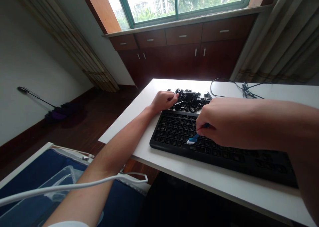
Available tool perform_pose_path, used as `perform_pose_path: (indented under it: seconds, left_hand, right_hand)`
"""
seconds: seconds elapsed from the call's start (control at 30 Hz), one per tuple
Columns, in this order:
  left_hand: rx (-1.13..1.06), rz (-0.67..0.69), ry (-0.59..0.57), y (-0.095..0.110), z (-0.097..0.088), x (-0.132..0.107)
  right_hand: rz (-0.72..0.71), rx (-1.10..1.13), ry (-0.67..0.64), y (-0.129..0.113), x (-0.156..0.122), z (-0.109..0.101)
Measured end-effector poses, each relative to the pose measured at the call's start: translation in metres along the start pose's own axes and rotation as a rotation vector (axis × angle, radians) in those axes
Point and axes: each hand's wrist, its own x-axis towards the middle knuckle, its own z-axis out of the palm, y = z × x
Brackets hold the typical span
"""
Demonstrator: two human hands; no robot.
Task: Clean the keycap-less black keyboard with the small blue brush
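One blue brush (193,139) between right-hand fingers (203,129).

Keyboard (174,130): black, flat on the white desk, keycaps stripped off.
Brush (193,140): small, blue handle, white bristles touching the keyboard's bare sockets (handle mostly hidden).
Keycaps (190,100): loose black heap just behind the keyboard.

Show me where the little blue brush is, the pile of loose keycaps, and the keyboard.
blue brush (193,140), head view, on its white bristle end touching the keyboard.
pile of loose keycaps (190,100), head view, on the middle of the heap.
keyboard (171,130), head view, on its bare left half.
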Motion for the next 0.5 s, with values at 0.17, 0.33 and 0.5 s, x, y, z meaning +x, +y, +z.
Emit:
perform_pose_path:
  seconds: [0.17,0.33,0.5]
  left_hand:
    - [0.002,0.002,0.000,0.0010,-0.0001,0.0008]
    - [-0.002,-0.001,0.006,0.0028,0.0000,0.0017]
    - [-0.005,0.006,-0.001,0.0022,0.0016,0.0021]
  right_hand:
    - [-0.015,-0.022,-0.018,-0.0022,0.0065,0.0003]
    - [-0.028,0.003,-0.026,-0.0080,0.0070,0.0027]
    - [-0.020,0.008,-0.018,-0.0095,0.0075,0.0026]
